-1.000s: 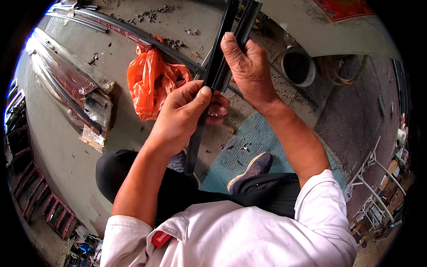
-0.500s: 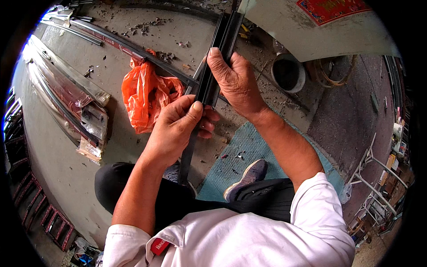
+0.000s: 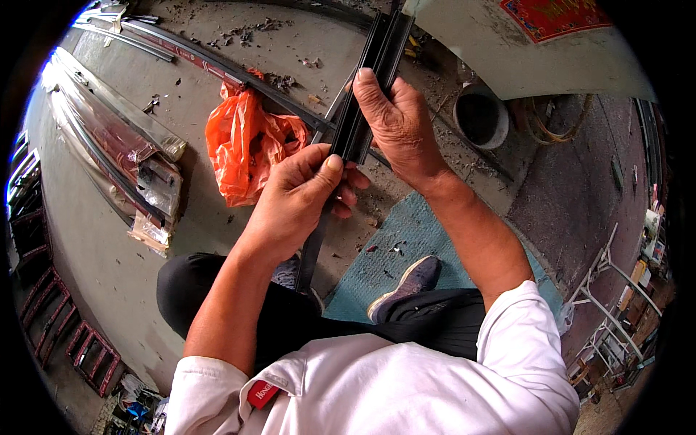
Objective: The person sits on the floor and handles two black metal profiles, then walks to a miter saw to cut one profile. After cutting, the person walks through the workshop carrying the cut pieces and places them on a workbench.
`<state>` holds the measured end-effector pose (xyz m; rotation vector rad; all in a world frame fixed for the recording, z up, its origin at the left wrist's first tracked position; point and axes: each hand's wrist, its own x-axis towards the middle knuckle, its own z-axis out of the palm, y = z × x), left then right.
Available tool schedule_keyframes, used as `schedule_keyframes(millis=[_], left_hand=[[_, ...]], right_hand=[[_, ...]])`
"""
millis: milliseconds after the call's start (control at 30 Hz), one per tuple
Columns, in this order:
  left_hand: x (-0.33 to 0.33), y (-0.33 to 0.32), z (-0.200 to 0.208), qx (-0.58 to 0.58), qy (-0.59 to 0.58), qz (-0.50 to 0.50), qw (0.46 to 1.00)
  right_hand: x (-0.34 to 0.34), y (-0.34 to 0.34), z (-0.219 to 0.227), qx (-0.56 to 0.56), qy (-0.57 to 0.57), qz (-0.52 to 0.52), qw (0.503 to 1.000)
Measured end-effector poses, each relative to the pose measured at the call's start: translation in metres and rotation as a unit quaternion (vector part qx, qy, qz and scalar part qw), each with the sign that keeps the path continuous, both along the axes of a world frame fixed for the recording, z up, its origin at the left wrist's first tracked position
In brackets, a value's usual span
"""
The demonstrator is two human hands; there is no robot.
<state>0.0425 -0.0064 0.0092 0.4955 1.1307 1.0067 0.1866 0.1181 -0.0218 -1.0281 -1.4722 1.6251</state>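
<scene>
A long black grooved profile (image 3: 380, 54) slants up and away in front of me, held in both hands. My left hand (image 3: 290, 199) is closed around its near end, thumb on top and fingertips showing at the right side. Farther up, my right hand (image 3: 406, 138) grips the right side, its thumb laid along the top face. A flat black strip (image 3: 312, 250) runs from below my left hand down toward my shoes; whether it joins the profile is hidden by the hand. Just left of the profile, a crumpled orange plastic bag (image 3: 243, 156) lies on the floor.
A long dark bar (image 3: 268, 90) crosses the floor behind the bag. Plastic-wrapped strips (image 3: 119, 152) lie at left. A bucket (image 3: 500, 130) stands at right under a pale board (image 3: 486, 54). A blue-green mat (image 3: 406, 225) lies by my shoe (image 3: 406, 286). Metal frames (image 3: 609, 304) stand far right.
The profile and both hands sit slightly higher and farther right in the picture; the surroundings have shifted right too. Both grips look unchanged.
</scene>
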Motion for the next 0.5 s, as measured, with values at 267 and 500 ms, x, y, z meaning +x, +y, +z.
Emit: schedule_keyframes(millis=[267,500], left_hand=[[-0.008,0.004,-0.004,0.031,0.010,0.088,0.996],[-0.002,-0.002,0.005,0.018,-0.042,0.095,0.994]], right_hand=[[0.028,0.038,-0.083,0.047,-0.152,-0.024,0.987],[0.087,0.019,-0.164,0.042,-0.412,0.051,0.909]])
